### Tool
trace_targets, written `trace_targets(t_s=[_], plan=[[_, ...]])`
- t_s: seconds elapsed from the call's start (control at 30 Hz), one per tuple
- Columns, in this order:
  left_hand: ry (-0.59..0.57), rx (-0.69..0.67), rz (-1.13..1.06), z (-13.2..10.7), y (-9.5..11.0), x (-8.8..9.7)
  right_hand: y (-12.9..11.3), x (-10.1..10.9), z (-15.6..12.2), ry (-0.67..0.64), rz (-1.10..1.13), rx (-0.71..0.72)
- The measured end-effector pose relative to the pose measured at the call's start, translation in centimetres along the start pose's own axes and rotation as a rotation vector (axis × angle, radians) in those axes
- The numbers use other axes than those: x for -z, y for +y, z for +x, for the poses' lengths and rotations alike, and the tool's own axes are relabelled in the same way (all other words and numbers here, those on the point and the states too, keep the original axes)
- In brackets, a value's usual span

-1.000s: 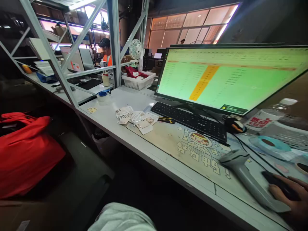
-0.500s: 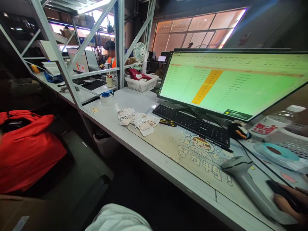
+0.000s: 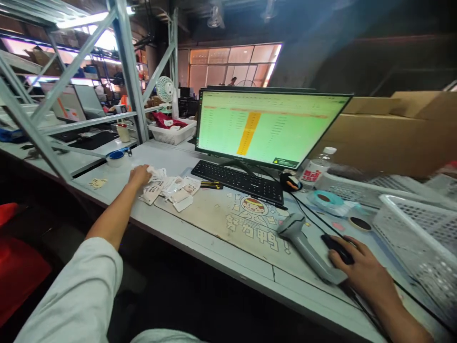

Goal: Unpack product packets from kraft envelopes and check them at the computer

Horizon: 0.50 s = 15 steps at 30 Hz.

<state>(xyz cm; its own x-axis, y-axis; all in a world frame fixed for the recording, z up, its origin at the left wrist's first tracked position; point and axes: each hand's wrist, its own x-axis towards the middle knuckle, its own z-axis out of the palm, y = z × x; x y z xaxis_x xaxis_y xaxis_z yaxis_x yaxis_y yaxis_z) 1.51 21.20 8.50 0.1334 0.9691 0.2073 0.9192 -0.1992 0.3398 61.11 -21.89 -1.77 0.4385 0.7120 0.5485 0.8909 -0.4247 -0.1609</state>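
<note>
Dim rm; bright bkgd windows [image 3: 239, 55], ceiling tube [image 3: 84, 20] top L; dark under desk [image 3: 157, 155]; basket [image 3: 403, 257] R blurry.

Over left of the frame's centre, a left hand [image 3: 139, 176] touches white packets [image 3: 178, 194], while at lower right the right hand [image 3: 364, 267] holds a black mouse [image 3: 336, 247].

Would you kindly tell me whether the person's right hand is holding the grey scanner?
No, the right hand is on the black mouse, while the grey scanner lies on the desk mat.
</note>
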Motion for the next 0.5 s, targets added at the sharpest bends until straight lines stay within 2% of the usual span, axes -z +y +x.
trace_targets(t_s=[0.07, 0.13, 0.17, 0.23, 0.3, 0.4, 0.5], plan=[[0.094, -0.105, -0.017, -0.9, 2.1, 0.9, -1.0, 0.7, 0.0, -0.066, 0.032, -0.066], [0.133, -0.338, -0.121, -3.3, 5.4, 1.3, -1.8, 1.3, -0.1, -0.107, 0.048, -0.096], [0.110, -0.502, -0.205, -5.0, 7.4, 1.2, -2.2, 1.5, -0.1, -0.111, 0.053, -0.096], [-0.044, -0.831, -0.345, -8.9, 11.5, 0.1, -2.7, 1.8, -0.2, -0.091, 0.050, -0.095], [-0.216, -1.028, -0.398, -12.3, 15.0, -1.9, -3.0, 2.0, -0.4, -0.076, 0.034, -0.104], [-0.388, -1.132, -0.329, -15.4, 18.2, -5.8, -3.1, 2.0, -0.7, -0.102, 0.021, -0.106], [-0.433, -1.150, -0.257, -16.3, 19.0, -9.0, -3.1, 2.1, -0.8, -0.140, 0.018, -0.115]])
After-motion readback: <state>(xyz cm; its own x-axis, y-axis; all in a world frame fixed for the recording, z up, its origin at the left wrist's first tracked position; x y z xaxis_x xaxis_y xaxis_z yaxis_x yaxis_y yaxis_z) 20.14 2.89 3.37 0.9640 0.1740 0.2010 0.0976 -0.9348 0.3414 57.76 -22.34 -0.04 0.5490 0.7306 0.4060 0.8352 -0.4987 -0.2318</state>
